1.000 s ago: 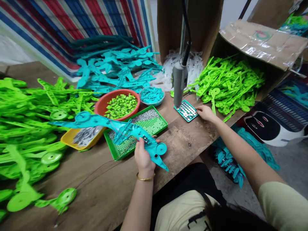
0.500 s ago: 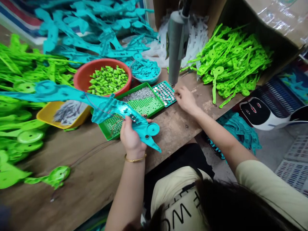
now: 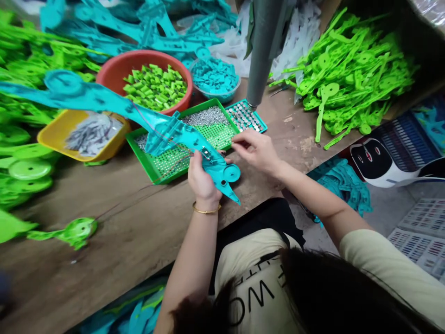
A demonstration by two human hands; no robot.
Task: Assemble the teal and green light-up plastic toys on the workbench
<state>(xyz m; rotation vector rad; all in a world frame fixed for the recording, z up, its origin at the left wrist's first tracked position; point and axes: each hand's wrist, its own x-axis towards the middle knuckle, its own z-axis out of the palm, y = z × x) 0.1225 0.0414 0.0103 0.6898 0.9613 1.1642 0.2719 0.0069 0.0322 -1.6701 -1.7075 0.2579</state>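
Note:
My left hand [image 3: 204, 184] is closed on a long turquoise plastic shell [image 3: 163, 127], thumb on top beside a small metal-contact compartment [image 3: 210, 154]. A round recess [image 3: 232, 173] and a pointed tip lie at the shell's near end. Thin wires run from it to a small green plastic part [image 3: 79, 232] on the table. My right hand [image 3: 257, 150] is pinched just right of the shell, apart from it; whatever is between its fingertips is too small to make out. Beyond that hand sits a small turquoise tray [image 3: 261, 129] of round silver button cells.
A grey electric screwdriver [image 3: 267, 51] hangs above the button-cell tray. Behind the shell are a green tray [image 3: 153, 178] of screws, a red bowl [image 3: 104, 76] of green pieces, a clear bowl [image 3: 222, 97] and a yellow bin [image 3: 52, 139]. Green parts [image 3: 354, 79] are heaped at right.
My right hand has come away from the button-cell tray toward the shell, still pinched. The left hand keeps hold of the shell. The whole view has shifted slightly.

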